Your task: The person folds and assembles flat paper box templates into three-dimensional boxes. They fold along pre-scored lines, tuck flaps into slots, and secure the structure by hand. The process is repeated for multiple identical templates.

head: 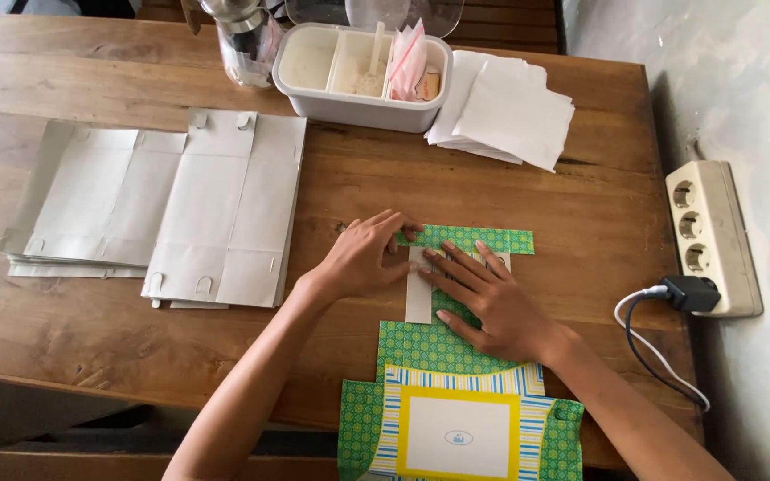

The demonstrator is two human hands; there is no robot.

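A home or café table: worn wooden table [331,178], condiment caddy [358,76], napkins [505,111], wall power strip [710,236]

Both hands [363,258] [490,303] flat on green patterned box blank [438,347] atop wooden table [581,205]
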